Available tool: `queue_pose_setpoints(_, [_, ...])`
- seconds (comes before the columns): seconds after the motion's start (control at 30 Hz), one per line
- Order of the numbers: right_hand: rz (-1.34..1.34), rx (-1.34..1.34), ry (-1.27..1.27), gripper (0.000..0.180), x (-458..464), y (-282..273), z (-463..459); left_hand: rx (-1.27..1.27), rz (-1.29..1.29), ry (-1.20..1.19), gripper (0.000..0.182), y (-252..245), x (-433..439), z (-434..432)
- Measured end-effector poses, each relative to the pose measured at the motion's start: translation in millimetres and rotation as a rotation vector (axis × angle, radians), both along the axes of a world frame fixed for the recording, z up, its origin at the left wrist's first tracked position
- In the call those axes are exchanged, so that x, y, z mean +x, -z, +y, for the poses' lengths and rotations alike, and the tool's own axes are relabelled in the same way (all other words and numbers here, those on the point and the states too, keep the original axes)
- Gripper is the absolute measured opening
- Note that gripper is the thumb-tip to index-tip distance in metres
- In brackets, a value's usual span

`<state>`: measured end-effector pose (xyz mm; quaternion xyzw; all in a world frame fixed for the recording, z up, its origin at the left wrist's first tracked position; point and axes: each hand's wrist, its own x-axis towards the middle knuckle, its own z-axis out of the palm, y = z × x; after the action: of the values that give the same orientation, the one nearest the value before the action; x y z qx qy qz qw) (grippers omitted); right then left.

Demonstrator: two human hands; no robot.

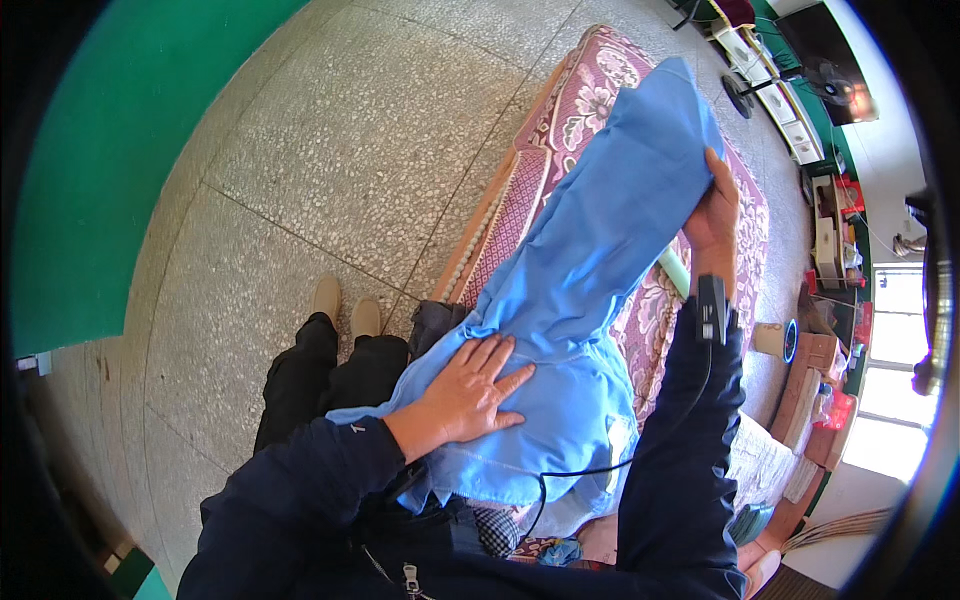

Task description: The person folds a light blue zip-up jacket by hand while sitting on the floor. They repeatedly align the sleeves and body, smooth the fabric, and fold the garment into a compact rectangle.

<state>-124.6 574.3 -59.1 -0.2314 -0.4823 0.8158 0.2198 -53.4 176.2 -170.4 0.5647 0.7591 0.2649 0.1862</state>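
A blue cloth garment (592, 202) stretches lengthwise over a floral-patterned couch cover (592, 97) and reaches toward my lap. My left hand (476, 390) lies flat on its wide gathered part, palm down with the fingers spread. At the garment's far right edge is my right hand (716, 206), with the thumb on top of the cloth and the other fingers hidden beside or beneath it. A black device is strapped at my right wrist, and its cable runs across the blue cloth. A pale green cylindrical object (673, 271) shows between the garment and my right forearm.
The couch's wooden edge (480, 217) borders a speckled stone floor (360, 127). A dark cloth item (435, 322) rests by my knee. A checkered cloth (496, 531) lies near my waist. To the right stand a paper-coloured bin (772, 337), a fan (739, 96) and wooden seating with things on it.
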Motion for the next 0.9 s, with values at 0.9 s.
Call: queue_pose_setpoints(0.9, [-0.431,0.661,-0.460,0.077,346,4,-348,-0.153,-1.561,-0.417,0.059,-63,85,-68])
